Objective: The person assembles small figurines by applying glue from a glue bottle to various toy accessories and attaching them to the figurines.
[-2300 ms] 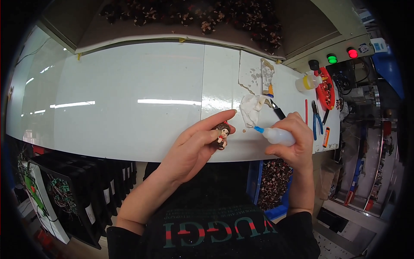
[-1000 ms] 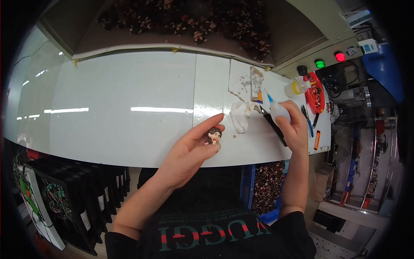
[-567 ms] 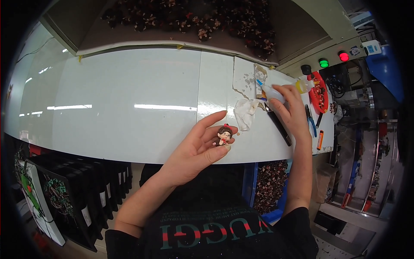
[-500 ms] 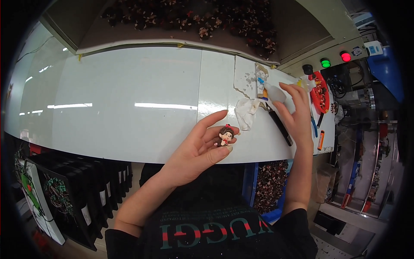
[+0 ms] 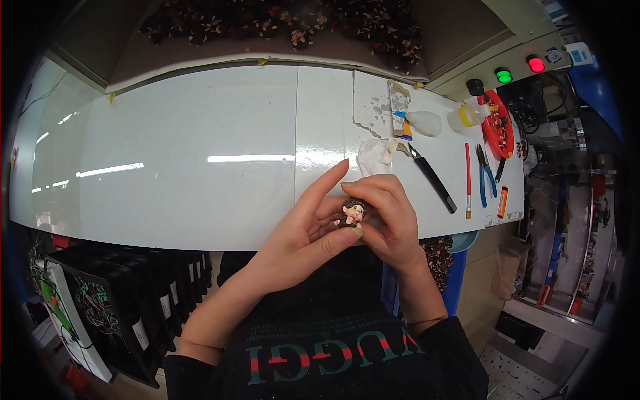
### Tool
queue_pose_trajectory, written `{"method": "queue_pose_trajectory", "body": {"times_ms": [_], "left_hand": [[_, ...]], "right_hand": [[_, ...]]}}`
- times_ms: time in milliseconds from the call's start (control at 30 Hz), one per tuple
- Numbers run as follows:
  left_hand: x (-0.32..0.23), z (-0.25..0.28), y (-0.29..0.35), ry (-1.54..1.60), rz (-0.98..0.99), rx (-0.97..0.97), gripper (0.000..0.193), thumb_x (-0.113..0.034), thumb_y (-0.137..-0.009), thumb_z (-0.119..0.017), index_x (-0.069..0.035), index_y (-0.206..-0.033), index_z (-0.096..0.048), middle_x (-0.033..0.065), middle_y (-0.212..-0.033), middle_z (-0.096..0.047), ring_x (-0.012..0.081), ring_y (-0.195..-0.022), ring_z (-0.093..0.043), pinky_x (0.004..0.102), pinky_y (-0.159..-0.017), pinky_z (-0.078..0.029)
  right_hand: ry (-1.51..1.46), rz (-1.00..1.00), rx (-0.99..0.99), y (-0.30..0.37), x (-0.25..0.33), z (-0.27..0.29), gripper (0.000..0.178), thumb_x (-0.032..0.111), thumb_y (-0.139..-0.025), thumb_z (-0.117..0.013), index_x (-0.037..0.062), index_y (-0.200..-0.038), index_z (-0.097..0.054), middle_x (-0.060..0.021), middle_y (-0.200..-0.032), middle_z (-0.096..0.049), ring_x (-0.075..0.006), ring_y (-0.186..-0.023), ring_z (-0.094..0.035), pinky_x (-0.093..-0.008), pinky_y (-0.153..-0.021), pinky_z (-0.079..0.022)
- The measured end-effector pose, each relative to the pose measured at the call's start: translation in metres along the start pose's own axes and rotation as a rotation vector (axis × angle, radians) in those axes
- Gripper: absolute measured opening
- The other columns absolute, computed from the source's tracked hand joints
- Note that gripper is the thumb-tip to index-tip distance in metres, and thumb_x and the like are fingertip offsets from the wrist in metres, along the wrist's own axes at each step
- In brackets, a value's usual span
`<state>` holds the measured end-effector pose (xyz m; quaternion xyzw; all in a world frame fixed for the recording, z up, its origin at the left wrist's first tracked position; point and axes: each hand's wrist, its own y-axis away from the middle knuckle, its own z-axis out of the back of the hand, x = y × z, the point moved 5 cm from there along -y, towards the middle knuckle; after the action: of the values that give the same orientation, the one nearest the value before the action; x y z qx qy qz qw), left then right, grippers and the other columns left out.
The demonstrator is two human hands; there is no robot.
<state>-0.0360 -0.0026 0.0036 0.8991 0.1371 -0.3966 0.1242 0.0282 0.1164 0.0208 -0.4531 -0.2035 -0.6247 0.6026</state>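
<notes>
Over the front edge of the white table, I hold a small figurine [image 5: 354, 212] with dark brown hair, a pale face and a brown body. My left hand [image 5: 293, 240] grips it low down between thumb and curled fingers, its index finger stretched out. From the other side, my right hand [image 5: 395, 220] closes round the figurine's head with bent fingers, the thumb near its side. Fingertips cover the top of the head. Beyond my hands lie a crumpled white tissue [image 5: 375, 157] and a black-handled craft knife [image 5: 433, 181].
To the right are a squeeze bottle [image 5: 425, 123], a yellow-collared bottle [image 5: 463, 119], a red paintbrush [image 5: 468, 179], blue-handled pliers [image 5: 483, 183], an orange lighter-like piece [image 5: 503, 202] and a red tray [image 5: 489, 107] of small parts. Many figurines [image 5: 300, 37] fill the recess behind the table [image 5: 187, 193].
My right hand has come left from beside the squeeze bottle and closed on the figurine. The red bow on its head is now covered. My left hand keeps its grip.
</notes>
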Motion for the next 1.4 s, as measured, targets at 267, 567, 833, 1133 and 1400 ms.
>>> {"method": "queue_pose_trajectory", "body": {"times_ms": [267, 567, 833, 1133, 1400], "left_hand": [[0.008, -0.008, -0.009, -0.076, -0.012, 0.038, 0.077, -0.003, -0.094, -0.053, -0.008, -0.15, -0.001, 0.0124, -0.119, -0.053, 0.013, -0.108, -0.052, 0.0287, -0.096, -0.042], [0.012, -0.014, -0.017, -0.1, 0.036, 0.033, 0.081, -0.001, -0.093, -0.055, -0.01, -0.15, 0.003, 0.0126, -0.118, -0.056, 0.0128, -0.106, -0.053, 0.0281, -0.095, -0.042], [0.012, -0.014, -0.017, -0.117, 0.036, 0.054, 0.083, 0.0, -0.092, -0.055, -0.01, -0.15, 0.003, 0.0132, -0.119, -0.055, 0.0132, -0.106, -0.053, 0.0283, -0.094, -0.043], [-0.029, -0.021, -0.001, -0.821, -0.22, -0.248, 0.073, -0.003, -0.085, -0.063, -0.003, -0.146, -0.022, 0.0168, -0.124, -0.054, 0.0268, -0.117, -0.052, 0.037, -0.1, -0.04], [-0.07, -0.116, 0.05, -0.279, -0.658, 0.559, 0.027, -0.004, -0.076, -0.064, 0.011, -0.099, -0.063, 0.028, -0.125, -0.052, 0.0372, -0.122, -0.046, 0.0444, -0.104, -0.038]], "right_hand": [[0.061, 0.16, -0.071, 0.001, -0.003, 0.015, 0.043, 0.003, -0.065, -0.076, 0.0064, -0.107, -0.065, -0.0056, -0.098, -0.061, -0.0219, -0.087, -0.058, -0.0315, -0.075, -0.048], [0.022, 0.189, -0.068, 0.008, -0.012, 0.025, 0.043, 0.003, -0.065, -0.076, 0.0068, -0.107, -0.065, -0.0049, -0.098, -0.061, -0.0213, -0.087, -0.059, -0.0301, -0.075, -0.048], [0.029, 0.204, -0.073, 0.01, -0.013, 0.024, 0.043, 0.002, -0.066, -0.075, 0.0072, -0.107, -0.065, -0.0045, -0.099, -0.06, -0.0211, -0.088, -0.058, -0.03, -0.075, -0.048], [0.052, 0.131, -0.143, 0.005, -0.007, 0.031, 0.042, 0.001, -0.066, -0.075, 0.0062, -0.106, -0.064, -0.0055, -0.097, -0.06, -0.0219, -0.087, -0.058, -0.0308, -0.075, -0.048], [0.011, 0.107, -0.113, 0.004, -0.007, 0.047, 0.042, 0.002, -0.066, -0.076, 0.006, -0.106, -0.064, -0.0062, -0.096, -0.059, -0.0222, -0.086, -0.057, -0.031, -0.074, -0.047]]}}
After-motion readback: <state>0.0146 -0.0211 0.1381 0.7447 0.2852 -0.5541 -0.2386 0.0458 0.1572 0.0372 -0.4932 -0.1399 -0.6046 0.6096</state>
